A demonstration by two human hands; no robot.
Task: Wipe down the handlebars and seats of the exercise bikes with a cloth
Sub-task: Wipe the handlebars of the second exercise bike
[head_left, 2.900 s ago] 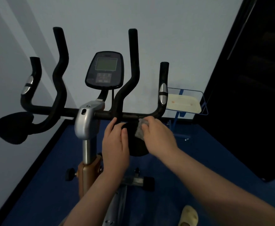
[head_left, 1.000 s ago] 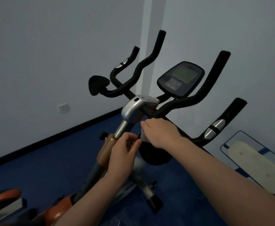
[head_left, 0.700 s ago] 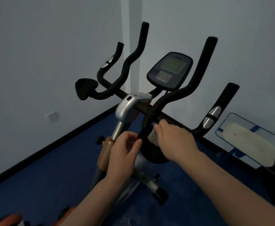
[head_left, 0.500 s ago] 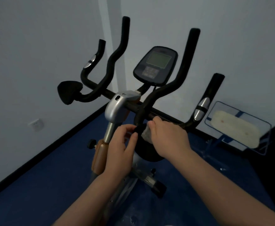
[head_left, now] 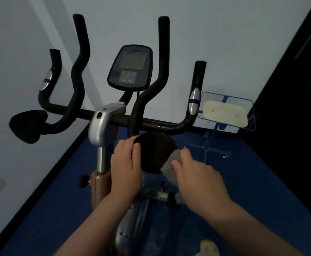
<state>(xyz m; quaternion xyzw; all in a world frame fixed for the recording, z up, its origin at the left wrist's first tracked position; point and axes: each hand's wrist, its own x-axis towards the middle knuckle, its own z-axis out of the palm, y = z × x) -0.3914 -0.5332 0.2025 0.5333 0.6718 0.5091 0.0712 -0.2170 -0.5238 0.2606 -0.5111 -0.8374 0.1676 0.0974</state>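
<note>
Right hand (head_left: 197,174) presses cloth (head_left: 170,163) against black pad (head_left: 154,152); left hand (head_left: 126,165) steadies it.

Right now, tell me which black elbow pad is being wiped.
The round pad right of the post: left hand steadies it, right hand presses cloth on it.

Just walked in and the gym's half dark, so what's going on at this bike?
A person is wiping down an exercise bike. The right hand holds a grey cloth against the edge of a round black pad on the handlebars, while the left hand rests on the pad's other side, steadying it. The console sits above, untouched. A blue-framed stand stands by the wall behind.
</note>
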